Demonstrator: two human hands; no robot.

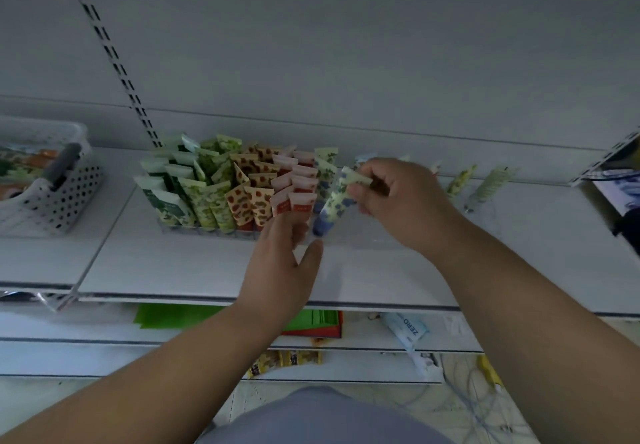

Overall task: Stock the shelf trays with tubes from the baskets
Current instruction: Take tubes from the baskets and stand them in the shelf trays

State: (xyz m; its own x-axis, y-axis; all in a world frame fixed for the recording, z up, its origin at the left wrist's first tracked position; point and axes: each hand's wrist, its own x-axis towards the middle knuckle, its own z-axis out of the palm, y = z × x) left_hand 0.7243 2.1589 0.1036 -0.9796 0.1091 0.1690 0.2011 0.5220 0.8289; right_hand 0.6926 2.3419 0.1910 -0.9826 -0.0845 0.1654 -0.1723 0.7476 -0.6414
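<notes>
A clear shelf tray (207, 230) on the white shelf holds several upright tubes in rows: green, leaf-print, orange-spotted and red-and-white. My right hand (398, 201) pinches the flat end of a blue-flowered tube with a blue cap (332, 206), tilted cap-down at the tray's right end. Behind it stand other blue-flowered tubes (325, 169). My left hand (280, 263) reaches to the tray's front right, its fingers straight against the red-and-white tubes (294, 197), thumb spread below the blue cap.
A white perforated basket (52, 201) with a grey handle and more tubes sits at the shelf's left. Loose tubes (460, 180) lie at the back right. The shelf's front edge (173, 296) runs across; lower shelves hold green and red packs (318, 322).
</notes>
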